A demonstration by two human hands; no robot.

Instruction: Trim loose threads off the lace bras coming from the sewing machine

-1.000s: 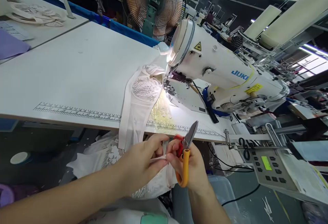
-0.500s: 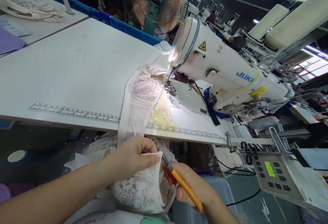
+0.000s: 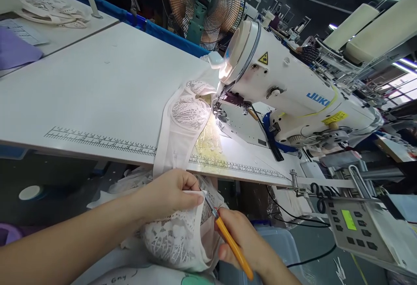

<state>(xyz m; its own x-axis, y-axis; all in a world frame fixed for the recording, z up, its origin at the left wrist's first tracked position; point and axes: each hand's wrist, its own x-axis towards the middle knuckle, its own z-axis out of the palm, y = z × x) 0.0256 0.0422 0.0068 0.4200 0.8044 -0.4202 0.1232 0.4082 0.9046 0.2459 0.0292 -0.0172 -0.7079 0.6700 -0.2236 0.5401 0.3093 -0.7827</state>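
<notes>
"White lace bra where?"

"Just off the table's front edge, pinched in the left hand; the right hand grips scissors at its corner."

"Room?"

"Tabletop stretches left of the machine, lettered JUKI."

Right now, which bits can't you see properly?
In the head view:
Red handle of the scissors: mostly hidden by the right hand.
Whether the scissors touch the held lace garment: too small to tell.
Top of the fan: cut off by the upper edge.
Green screen: any writing too small.
</notes>
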